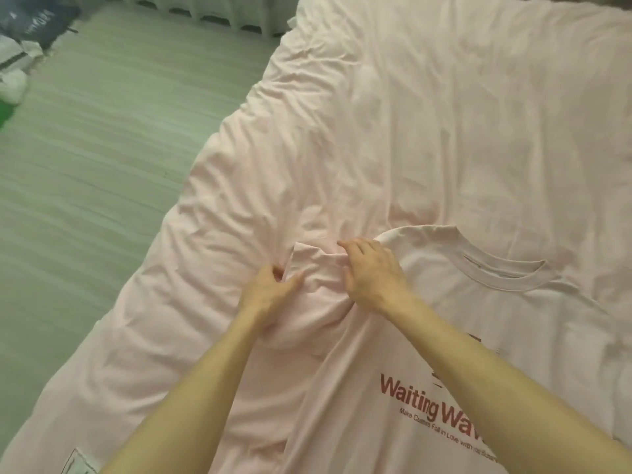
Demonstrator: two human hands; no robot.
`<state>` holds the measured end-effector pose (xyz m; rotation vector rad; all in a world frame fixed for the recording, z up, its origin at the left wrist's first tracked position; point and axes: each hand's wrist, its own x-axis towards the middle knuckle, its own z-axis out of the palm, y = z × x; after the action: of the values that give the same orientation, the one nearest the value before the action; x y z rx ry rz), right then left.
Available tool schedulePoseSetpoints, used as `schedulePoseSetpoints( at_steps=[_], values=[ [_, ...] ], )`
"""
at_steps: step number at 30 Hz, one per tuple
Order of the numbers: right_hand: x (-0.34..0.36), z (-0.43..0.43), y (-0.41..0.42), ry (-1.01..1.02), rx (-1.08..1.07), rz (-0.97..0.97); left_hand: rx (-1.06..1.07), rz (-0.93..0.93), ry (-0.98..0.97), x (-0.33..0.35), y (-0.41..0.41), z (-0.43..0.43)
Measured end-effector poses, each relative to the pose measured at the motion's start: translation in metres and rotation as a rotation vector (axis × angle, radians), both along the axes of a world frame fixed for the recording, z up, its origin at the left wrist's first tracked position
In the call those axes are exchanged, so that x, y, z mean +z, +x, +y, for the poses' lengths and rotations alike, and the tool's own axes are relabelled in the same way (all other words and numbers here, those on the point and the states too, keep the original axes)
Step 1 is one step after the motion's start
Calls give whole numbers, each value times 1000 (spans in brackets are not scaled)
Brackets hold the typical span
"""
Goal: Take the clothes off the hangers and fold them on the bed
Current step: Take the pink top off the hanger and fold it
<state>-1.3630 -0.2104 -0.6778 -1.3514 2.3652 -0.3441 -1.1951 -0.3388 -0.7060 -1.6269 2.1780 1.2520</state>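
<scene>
On bed (410,114): L hand (270,289) & R hand (371,278) pinch T-shirt (478,336) sleeve (bunched).

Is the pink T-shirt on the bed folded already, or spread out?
Spread out: the T-shirt lies front up, collar and print showing. The left hand and right hand grip its bunched sleeve.

Pale grey-green plank floor (113,131). At floor's far-left corner, dark bag with pale print (34,22). Just nearer on floor, crumpled white wrapping (17,56). Nearer again, at floor's left edge, blurred green thing (7,114). Along floor's far end, white pleated fabric (205,12).
</scene>
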Motion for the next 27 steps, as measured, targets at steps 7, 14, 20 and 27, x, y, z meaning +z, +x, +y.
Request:
schedulePoseSetpoints(
  at_steps=[7,14,20,27],
  values=[
    [1,-75,-4,273,-34,-6,-35,210,-197,6,4,-24],
    [5,-84,3,-108,-262,40,-75,-52,-253,9,-3,-72],
    [-24,-10,12,-109,-374,248,25,-1,-189,4,13,-45],
    [-59,12,7,298,-364,79,0,-64,-243,3,30,-26]
  ],
)
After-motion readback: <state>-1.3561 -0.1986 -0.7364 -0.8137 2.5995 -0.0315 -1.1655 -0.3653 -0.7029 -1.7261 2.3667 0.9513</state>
